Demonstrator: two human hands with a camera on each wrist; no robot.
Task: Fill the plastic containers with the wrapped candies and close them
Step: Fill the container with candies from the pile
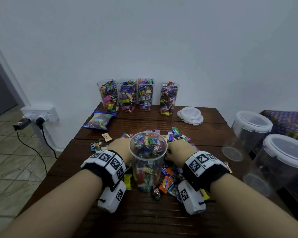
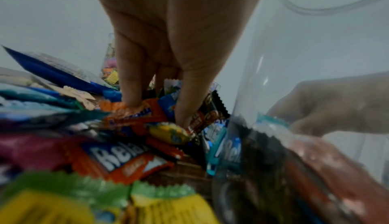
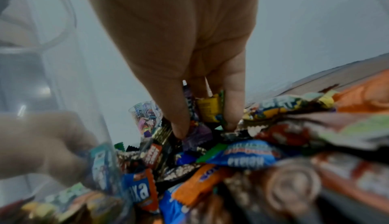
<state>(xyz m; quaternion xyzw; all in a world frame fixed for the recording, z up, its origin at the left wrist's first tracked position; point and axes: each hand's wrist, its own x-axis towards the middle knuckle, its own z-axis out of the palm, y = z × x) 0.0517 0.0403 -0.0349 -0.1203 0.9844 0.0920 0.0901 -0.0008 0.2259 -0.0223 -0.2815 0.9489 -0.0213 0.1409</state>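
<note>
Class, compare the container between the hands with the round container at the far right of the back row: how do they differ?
The near container is only part full; the back container is heaped to its rim. The near container stands amid loose candies with the left hand and right hand beside it; the back container stands alone by the wall. Both are clear, round and lidless.

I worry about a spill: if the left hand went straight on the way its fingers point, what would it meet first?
Probably just the loose wrapped candies that the left hand already digs into, then the table beneath. The clear container stands to its side, out of that line.
</note>
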